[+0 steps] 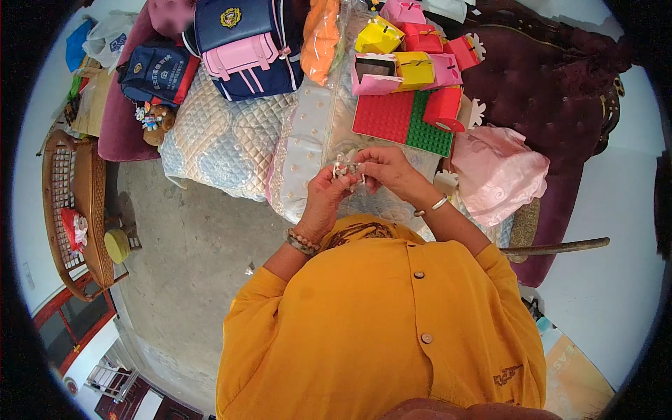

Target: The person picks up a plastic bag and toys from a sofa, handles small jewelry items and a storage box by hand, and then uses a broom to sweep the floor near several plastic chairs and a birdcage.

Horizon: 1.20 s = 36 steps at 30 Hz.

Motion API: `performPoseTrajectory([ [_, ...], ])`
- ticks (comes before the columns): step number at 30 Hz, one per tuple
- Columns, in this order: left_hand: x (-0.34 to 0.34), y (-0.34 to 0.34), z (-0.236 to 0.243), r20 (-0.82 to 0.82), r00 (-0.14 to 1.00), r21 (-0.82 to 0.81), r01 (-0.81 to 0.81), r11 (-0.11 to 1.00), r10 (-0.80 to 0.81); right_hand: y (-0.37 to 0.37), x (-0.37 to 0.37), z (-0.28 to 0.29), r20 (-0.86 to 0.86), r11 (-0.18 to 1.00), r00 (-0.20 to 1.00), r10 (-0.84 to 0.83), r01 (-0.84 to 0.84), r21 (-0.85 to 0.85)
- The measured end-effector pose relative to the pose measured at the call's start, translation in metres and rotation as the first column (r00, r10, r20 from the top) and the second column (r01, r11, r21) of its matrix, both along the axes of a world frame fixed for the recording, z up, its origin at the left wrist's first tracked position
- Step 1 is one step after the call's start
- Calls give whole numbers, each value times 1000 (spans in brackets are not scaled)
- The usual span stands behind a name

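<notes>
In front of my chest I hold a small whitish, shiny piece with thin parts (343,168), too small for me to name. My left hand (323,199) pinches it from the left, a beaded bracelet at the wrist. From the right, my right hand (392,169) grips it with bent fingers; a light bangle circles that wrist. Just beyond my hands lies a building-block baseplate (383,117), red on its left part and green on its right. Red, yellow and pink folded boxes (414,68) crowd its far side.
A pink cloth (498,171) lies to the right, beside a dark purple tufted sofa (539,91). Quilted covers (224,140) spread at the left, below a navy-and-pink school bag (245,52). A wooden stick (560,248) juts out at the right. A wicker chair (94,203) stands far left.
</notes>
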State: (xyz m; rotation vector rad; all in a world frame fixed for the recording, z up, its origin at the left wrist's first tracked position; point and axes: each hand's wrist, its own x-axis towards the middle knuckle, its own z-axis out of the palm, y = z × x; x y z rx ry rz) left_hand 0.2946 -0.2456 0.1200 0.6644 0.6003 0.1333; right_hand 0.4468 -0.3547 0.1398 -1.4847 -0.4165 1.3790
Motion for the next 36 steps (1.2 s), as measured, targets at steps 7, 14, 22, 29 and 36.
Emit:
performPoseTrajectory([
  [7, 2, -4, -13, 28, 998, 145, 54, 988, -59, 6, -12, 8, 126, 991, 984, -126, 119, 63],
  [14, -3, 3, -3, -39, 999, 1, 14, 1000, -14, -12, 4, 6, 203, 971, 950, -239, 235, 43],
  [22, -22, 8, -4, -172, 964, 304, 248, 920, -203, -22, 7, 7, 161, 954, 940, -299, 295, 51],
  [29, -18, 11, -1, -194, 965, 335, 232, 913, -175, -17, 1, 13, 133, 962, 955, -267, 257, 90],
  [36, -26, 19, -4, -228, 894, 385, 447, 808, -386, -18, 0, 14, 177, 968, 953, -247, 234, 89],
])
